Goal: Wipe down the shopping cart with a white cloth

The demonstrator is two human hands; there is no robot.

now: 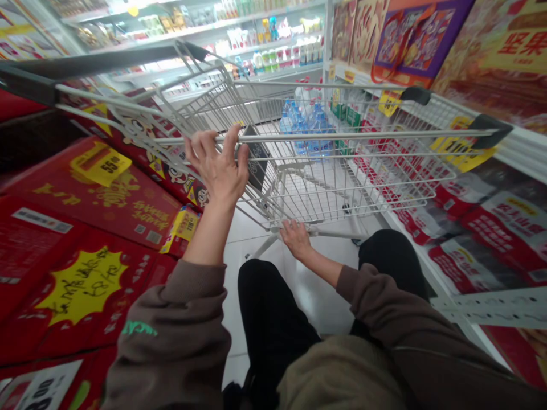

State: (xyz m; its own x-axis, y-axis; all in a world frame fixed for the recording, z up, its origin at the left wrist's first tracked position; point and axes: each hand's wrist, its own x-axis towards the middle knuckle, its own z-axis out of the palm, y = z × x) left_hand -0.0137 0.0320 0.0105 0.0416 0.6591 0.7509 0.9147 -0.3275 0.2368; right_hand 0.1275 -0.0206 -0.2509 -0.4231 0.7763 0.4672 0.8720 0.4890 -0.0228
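Note:
A wire shopping cart (pixel 325 196) stands sideways in front of me, its handle (pixel 111 61) at the upper left. My left hand (pixel 221 162) grips the top side rail of its basket, fingers hooked over the bar and slightly apart. Lower down, my right hand (pixel 296 238) is closed on the bottom edge of the basket by the undercarriage; its fingertips are partly hidden. Inside the cart, a dark panel with light markings (pixel 255 156) shows behind the wires. No goods are visible in the basket.
Red gift boxes (pixel 106 199) with yellow price tags are stacked close on the left. Shelves on the right hold shrink-wrapped bottle packs (pixel 487 228). Large water bottles (pixel 318 128) stand on the floor beyond the cart. A lit refrigerated shelf (pixel 273 51) spans the back. My knees are bent near the cart.

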